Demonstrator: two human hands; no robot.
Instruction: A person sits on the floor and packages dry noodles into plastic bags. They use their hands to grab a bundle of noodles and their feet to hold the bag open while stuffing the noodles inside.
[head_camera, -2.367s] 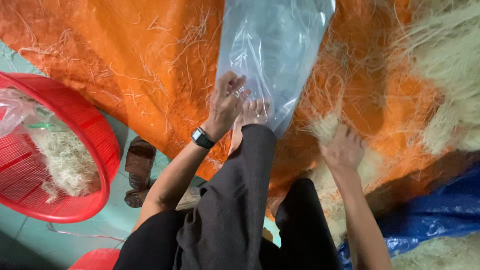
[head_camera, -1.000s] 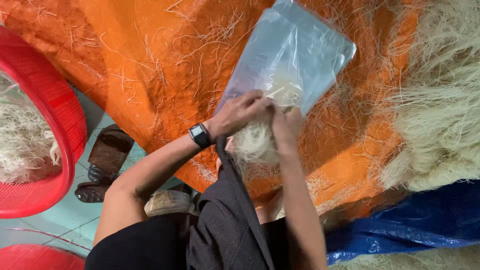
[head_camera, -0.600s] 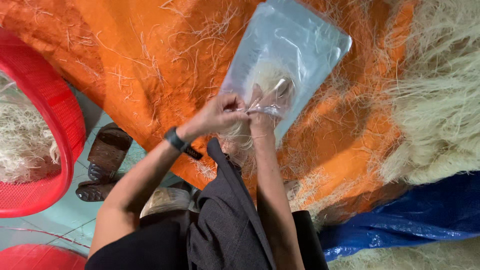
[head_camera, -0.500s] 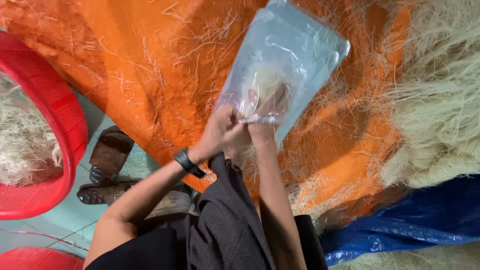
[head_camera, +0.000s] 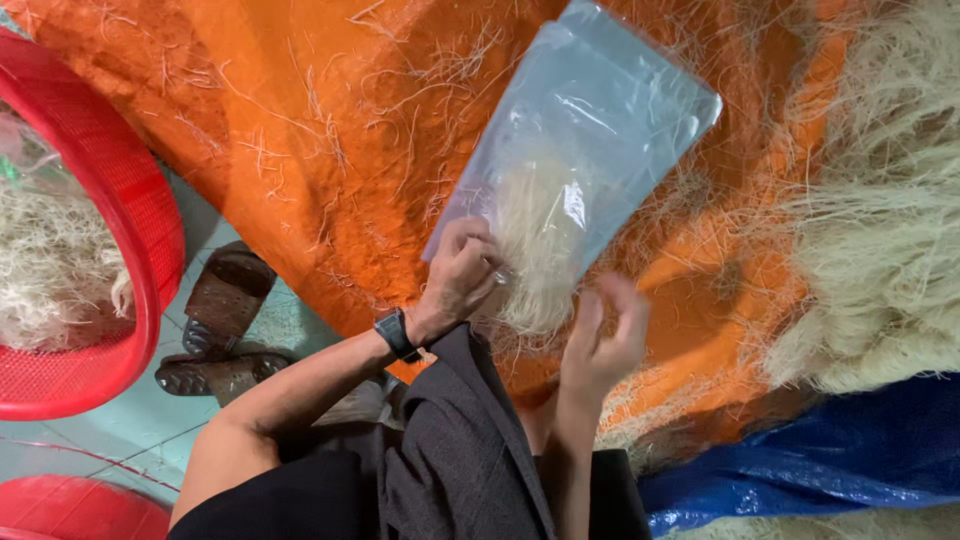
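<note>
A clear plastic bag (head_camera: 590, 130) lies on an orange tarp (head_camera: 300, 130), its mouth toward me. A bundle of pale dried noodle strands (head_camera: 535, 250) sits partly inside it, the ends sticking out of the mouth. My left hand (head_camera: 462, 275), with a black watch on the wrist, grips the bag's mouth edge. My right hand (head_camera: 605, 335) hovers just outside the bag below the strands, fingers apart and holding nothing.
A big heap of the same pale strands (head_camera: 880, 230) covers the tarp at right. A red mesh basket (head_camera: 120, 200) with strands stands at left, brown sandals (head_camera: 220, 320) beside it. A blue tarp (head_camera: 830, 450) lies at lower right, another red rim (head_camera: 70, 510) at bottom left.
My right hand pushed a bundle of strands into the bag and has now drawn out and away from the mouth, empty. My left hand kept hold of the bag's edge.
</note>
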